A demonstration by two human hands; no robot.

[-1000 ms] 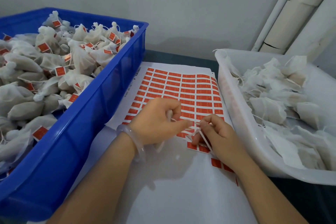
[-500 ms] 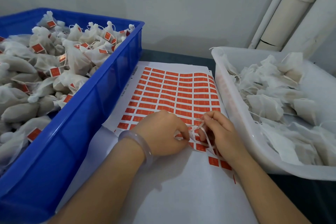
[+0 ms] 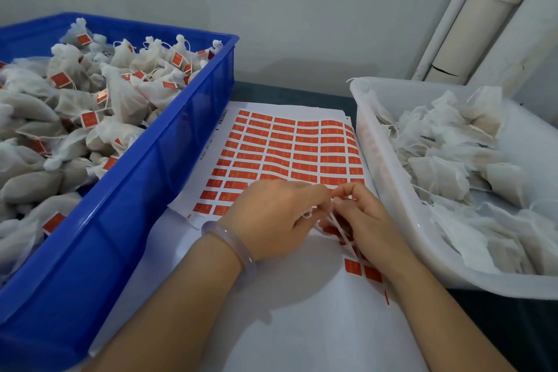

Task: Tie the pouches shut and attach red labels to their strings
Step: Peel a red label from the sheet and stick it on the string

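My left hand (image 3: 271, 214) and my right hand (image 3: 367, 220) meet over the near rows of a sheet of red labels (image 3: 290, 148) in the middle of the table. Both hands pinch a thin white string (image 3: 339, 225) that runs between the fingertips. The pouch it belongs to is hidden under my left hand. A blue crate (image 3: 169, 160) on the left holds several tied pouches with red labels (image 3: 90, 118). A white tray (image 3: 389, 178) on the right holds several untied pouches (image 3: 447, 166).
Bare white backing paper (image 3: 302, 311) lies in front of the hands, with a few leftover red labels (image 3: 362, 270) on it. A wall stands behind the table. Pale pipes (image 3: 471, 18) rise at the back right.
The hands have drawn closer together over the label sheet, and the string between them is now shorter and bunched at the fingertips. The view has tilted slightly.
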